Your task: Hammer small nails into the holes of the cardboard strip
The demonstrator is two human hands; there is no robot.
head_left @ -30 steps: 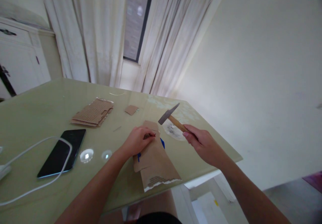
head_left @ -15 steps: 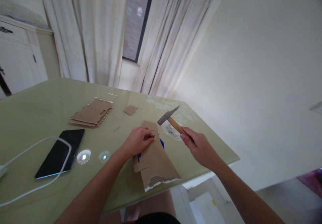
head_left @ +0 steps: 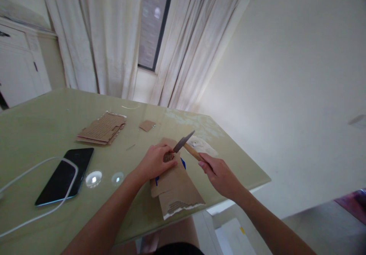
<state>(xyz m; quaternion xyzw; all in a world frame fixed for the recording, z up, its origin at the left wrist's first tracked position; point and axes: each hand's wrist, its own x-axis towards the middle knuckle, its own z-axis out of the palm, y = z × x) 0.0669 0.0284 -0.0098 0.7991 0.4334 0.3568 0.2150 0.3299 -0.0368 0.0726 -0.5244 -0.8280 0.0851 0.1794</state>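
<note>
My right hand (head_left: pixel 219 173) is closed around the wooden handle of a hammer (head_left: pixel 192 150). Its grey metal head is at the fingertips of my left hand (head_left: pixel 156 161); whether it touches anything there I cannot tell. My left hand rests on a folded piece of brown cardboard (head_left: pixel 180 188), with thumb and fingers pinched around something small, brown and rough (head_left: pixel 168 156), mostly hidden. The cardboard has a torn white edge toward me, and bits of blue show at its sides.
Left on the greenish glossy table (head_left: pixel 114 217) lie a black phone (head_left: pixel 65 176), a white cable (head_left: pixel 74 175) and stacked cardboard pieces (head_left: pixel 103 129). Beyond my left hand are a small cardboard square (head_left: pixel 147 125) and a thin metal piece (head_left: pixel 130 147). A whitish patch (head_left: pixel 201 146) lies behind the hammer.
The hammer has come down and to the left, from above the cardboard to my left fingertips. My left hand stays pinched in the same place on the cardboard.
</note>
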